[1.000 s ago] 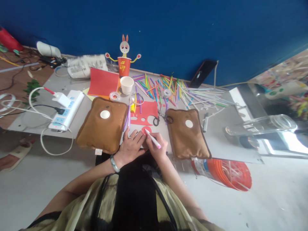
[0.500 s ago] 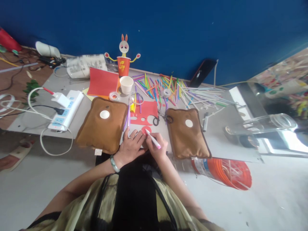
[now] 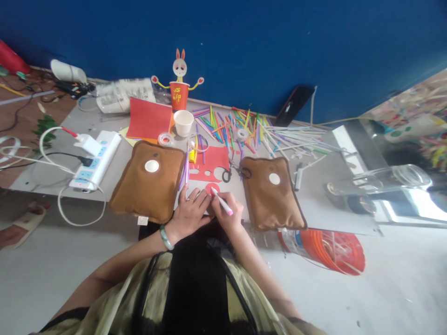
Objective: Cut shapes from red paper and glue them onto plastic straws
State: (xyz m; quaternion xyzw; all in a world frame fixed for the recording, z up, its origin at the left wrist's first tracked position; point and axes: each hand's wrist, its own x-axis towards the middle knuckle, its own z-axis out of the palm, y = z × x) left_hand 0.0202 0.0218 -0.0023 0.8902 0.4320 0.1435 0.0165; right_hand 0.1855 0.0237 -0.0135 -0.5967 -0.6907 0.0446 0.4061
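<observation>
My left hand [image 3: 189,214] lies flat on the table edge with its fingers spread, beside the brown cushion [image 3: 148,186]. Closed around a white marker with a pink end [image 3: 225,204], my right hand [image 3: 228,215] rests just right of it. A small red paper circle [image 3: 213,187] lies by the marker's upper end; the fingers partly hide what is below it. Beyond the hands is a red sheet with cut-out holes [image 3: 213,160], with black-handled scissors [image 3: 227,175] at its right edge.
A second brown cushion [image 3: 274,200] lies at the right. Colourful sticks [image 3: 223,125], a white cup [image 3: 183,123] and a rabbit figure in a red cup [image 3: 179,95] stand or lie at the back. A power strip [image 3: 96,160] is on the left, an orange bucket [image 3: 324,249] below right.
</observation>
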